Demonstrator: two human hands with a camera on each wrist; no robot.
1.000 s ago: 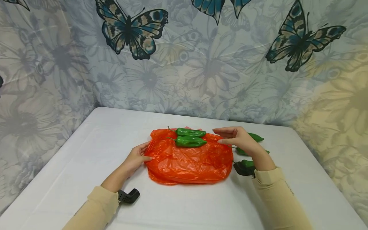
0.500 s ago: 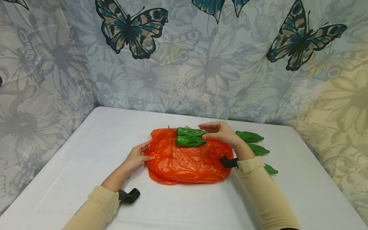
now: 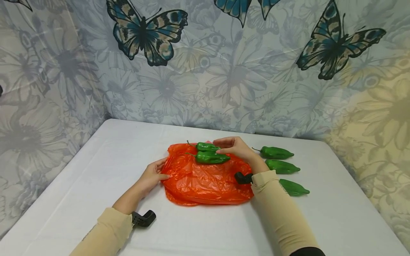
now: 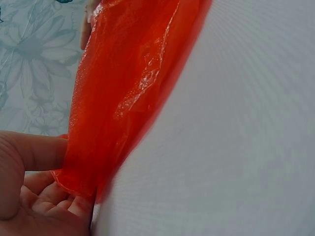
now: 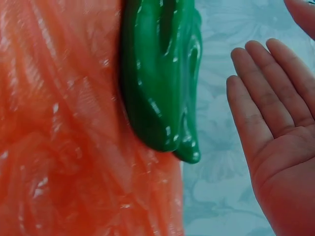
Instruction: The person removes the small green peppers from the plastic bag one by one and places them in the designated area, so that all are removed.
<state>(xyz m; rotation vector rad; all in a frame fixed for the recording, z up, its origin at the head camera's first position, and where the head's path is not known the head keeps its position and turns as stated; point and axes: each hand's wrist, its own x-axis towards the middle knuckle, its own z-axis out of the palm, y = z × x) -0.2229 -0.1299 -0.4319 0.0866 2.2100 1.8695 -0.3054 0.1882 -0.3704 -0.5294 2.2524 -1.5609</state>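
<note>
Floral backdrop [image 3: 230,85]: I see it beyond both hands, printed with blue butterflies.
White table [image 3: 205,231]: it spreads beneath both hands.
Red plastic bag [image 3: 208,185]: wrinkled, it lies on the table between the hands, its left edge inside the left hand's grasp.
Left hand [image 3: 150,176]: I watch it pinch that edge between thumb and fingers.
Right hand [image 3: 235,147]: released, fingers straight, grasping nothing; my right wrist view shows a gap between it and the peppers.
Far pepper [image 3: 206,147]: on the bag, nearest the right hand, its tip hidden behind that hand in my head view.
Near pepper [image 3: 211,157]: side by side with the far one, just below the right thumb.
Three green peppers [image 3: 283,166]: on the table, to the right of the right hand.
</note>
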